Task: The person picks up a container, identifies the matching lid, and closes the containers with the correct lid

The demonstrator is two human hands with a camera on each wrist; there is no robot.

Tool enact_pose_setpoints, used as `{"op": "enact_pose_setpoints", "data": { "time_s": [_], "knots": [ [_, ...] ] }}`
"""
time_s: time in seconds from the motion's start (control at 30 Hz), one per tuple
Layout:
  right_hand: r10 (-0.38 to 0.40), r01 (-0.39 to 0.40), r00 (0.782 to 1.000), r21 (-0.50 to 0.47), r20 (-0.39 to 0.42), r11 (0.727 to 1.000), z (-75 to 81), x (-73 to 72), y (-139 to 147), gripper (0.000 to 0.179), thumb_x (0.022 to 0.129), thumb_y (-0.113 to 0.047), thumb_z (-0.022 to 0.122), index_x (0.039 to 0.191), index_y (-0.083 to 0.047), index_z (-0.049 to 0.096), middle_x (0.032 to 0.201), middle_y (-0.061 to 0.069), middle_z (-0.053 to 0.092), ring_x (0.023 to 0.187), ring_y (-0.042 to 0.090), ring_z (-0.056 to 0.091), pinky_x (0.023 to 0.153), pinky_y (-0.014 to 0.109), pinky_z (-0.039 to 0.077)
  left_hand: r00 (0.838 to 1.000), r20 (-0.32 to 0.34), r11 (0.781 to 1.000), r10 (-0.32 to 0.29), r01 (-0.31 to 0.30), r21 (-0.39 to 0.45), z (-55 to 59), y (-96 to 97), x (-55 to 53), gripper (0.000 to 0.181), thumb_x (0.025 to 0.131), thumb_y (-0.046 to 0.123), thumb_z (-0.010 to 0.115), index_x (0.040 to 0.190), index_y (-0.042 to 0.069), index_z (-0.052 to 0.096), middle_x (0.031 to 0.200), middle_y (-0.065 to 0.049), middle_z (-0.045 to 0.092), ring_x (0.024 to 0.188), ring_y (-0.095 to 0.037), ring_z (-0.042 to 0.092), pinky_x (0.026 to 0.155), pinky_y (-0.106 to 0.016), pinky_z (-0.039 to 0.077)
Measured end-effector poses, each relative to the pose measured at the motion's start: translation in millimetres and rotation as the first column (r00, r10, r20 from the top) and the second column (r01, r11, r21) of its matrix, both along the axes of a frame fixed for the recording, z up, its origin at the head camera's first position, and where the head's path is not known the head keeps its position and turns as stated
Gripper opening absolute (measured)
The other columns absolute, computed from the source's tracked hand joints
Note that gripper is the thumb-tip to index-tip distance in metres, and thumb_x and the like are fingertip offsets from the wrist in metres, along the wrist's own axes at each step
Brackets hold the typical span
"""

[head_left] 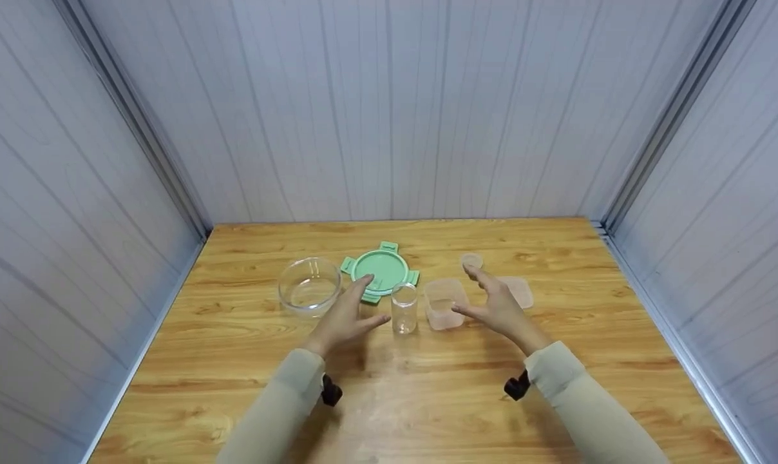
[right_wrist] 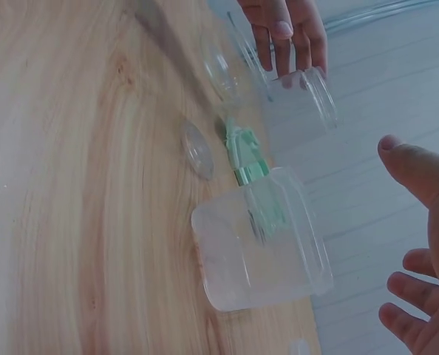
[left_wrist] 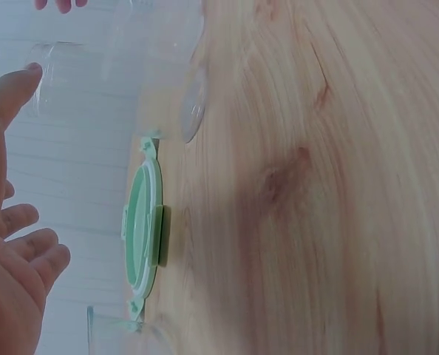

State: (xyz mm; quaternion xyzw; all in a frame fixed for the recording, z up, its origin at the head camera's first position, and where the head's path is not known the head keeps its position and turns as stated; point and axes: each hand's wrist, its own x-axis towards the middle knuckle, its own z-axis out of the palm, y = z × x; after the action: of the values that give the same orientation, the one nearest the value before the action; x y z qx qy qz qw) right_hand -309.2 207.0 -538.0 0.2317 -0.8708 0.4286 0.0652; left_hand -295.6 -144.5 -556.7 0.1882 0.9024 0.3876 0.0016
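Observation:
A clear cylindrical jar (head_left: 404, 316) stands upright on the wooden table between the hands. My left hand (head_left: 345, 317) hovers just left of it, fingers spread, holding nothing. Over the right side, my right hand (head_left: 497, 309) is spread above a frosted square container (head_left: 445, 309), also without anything in its grasp. Behind the left fingertips lies a round green lid (head_left: 381, 267) with its clip flaps spread out. The right wrist view shows the square container (right_wrist: 256, 251) upright, apart from the right hand (right_wrist: 426, 244).
A round glass bowl (head_left: 310, 287) stands at the left, beside the green lid. A small round lid (head_left: 471, 260) lies behind the right fingers, and a flat frosted square lid (head_left: 520, 293) lies partly under the right hand. White panel walls (head_left: 389, 116) enclose the table's back and sides.

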Motion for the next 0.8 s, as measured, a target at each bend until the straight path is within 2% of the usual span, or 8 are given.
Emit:
{"op": "enact_pose_setpoints", "data": {
  "time_s": [0.17, 0.37, 0.5, 0.63, 0.8],
  "knots": [
    [0.012, -0.012, 1.0, -0.036, -0.01, 0.999, -1.5, -2.7, -4.8, 0.082, 0.093, -0.018, 0.089, 0.159, 0.007, 0.047, 0.158, 0.029, 0.054, 0.14, 0.05, 0.057, 0.117, 0.063, 0.049, 1.0, 0.005, 0.999, -0.011, 0.011, 0.04, -2.7, 1.1, -3.3, 0.1, 0.096, 0.052, 0.081, 0.17, 0.008, 0.031, 0.176, -0.019, 0.034, 0.163, -0.039, 0.032, 0.134, -0.057, 0.028],
    [0.028, -0.025, 0.999, -0.078, 0.036, 0.997, -0.5, -3.7, -10.8, 0.078, 0.091, -0.013, 0.089, 0.156, 0.006, 0.05, 0.156, 0.029, 0.057, 0.138, 0.048, 0.06, 0.117, 0.061, 0.05, 1.0, 0.025, 0.997, -0.011, 0.009, 0.072, -7.5, 2.0, -4.9, 0.099, 0.095, 0.052, 0.083, 0.169, 0.008, 0.034, 0.174, -0.019, 0.037, 0.162, -0.04, 0.034, 0.133, -0.059, 0.029],
    [0.034, -0.03, 0.998, -0.083, 0.049, 0.996, -1.2, -4.8, -15.2, 0.075, 0.092, -0.013, 0.089, 0.154, 0.006, 0.052, 0.154, 0.028, 0.059, 0.136, 0.047, 0.062, 0.116, 0.059, 0.051, 0.999, 0.044, 0.996, -0.003, -0.001, 0.084, -10.1, 2.3, -5.4, 0.099, 0.094, 0.051, 0.084, 0.169, 0.009, 0.036, 0.173, -0.018, 0.039, 0.162, -0.039, 0.035, 0.133, -0.059, 0.03],
    [0.037, -0.032, 0.998, -0.097, 0.059, 0.995, -0.6, -5.4, -20.3, 0.072, 0.093, -0.013, 0.088, 0.153, 0.006, 0.053, 0.152, 0.028, 0.061, 0.134, 0.047, 0.063, 0.116, 0.06, 0.051, 0.999, 0.041, 0.994, 0.002, -0.006, 0.112, -11.6, 3.5, -6.6, 0.097, 0.094, 0.048, 0.085, 0.167, 0.006, 0.037, 0.172, -0.02, 0.04, 0.16, -0.041, 0.037, 0.131, -0.061, 0.032],
    [0.027, -0.014, 0.993, -0.115, 0.115, 0.993, 0.4, -4.7, -27.2, 0.072, 0.092, -0.012, 0.088, 0.153, 0.005, 0.054, 0.153, 0.026, 0.061, 0.137, 0.044, 0.062, 0.118, 0.059, 0.049, 0.997, 0.076, 0.985, -0.01, -0.003, 0.173, -13.0, 5.6, -7.0, 0.098, 0.094, 0.041, 0.087, 0.168, 0.003, 0.035, 0.173, -0.022, 0.038, 0.16, -0.042, 0.038, 0.129, -0.061, 0.035]
  ]
}}
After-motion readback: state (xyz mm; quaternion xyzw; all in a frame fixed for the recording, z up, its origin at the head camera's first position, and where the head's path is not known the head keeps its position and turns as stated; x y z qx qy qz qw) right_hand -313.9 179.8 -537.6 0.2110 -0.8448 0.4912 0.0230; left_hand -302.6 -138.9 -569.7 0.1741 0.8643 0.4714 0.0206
